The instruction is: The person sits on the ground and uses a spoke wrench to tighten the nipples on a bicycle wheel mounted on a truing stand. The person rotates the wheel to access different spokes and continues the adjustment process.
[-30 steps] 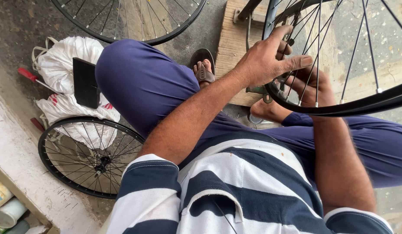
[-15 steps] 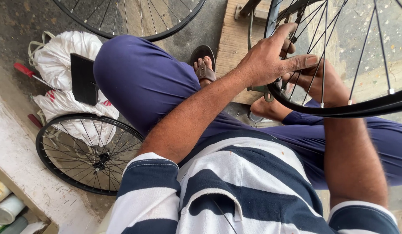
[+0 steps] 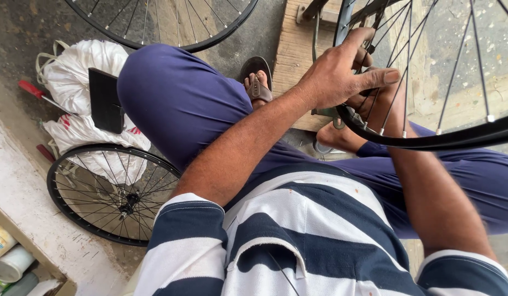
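I see my left hand (image 3: pixel 341 77) curled over the thin black metal wheel rim (image 3: pixel 429 143) at two o'clock, thumb pressing its shiny spokes (image 3: pixel 457 60). My right hand (image 3: pixel 374 107) hides behind the rim, so I cannot tell its grip. The round wheel runs off the picture's edge.

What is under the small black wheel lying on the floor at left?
Under the small wheel lies a white bag on concrete floor; the knee covers the bag's right end.

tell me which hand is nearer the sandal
Left. The left hand rests on the wheel rim just right of the sandal. The right hand sits behind the rim and spokes, farther from it, partly hidden.
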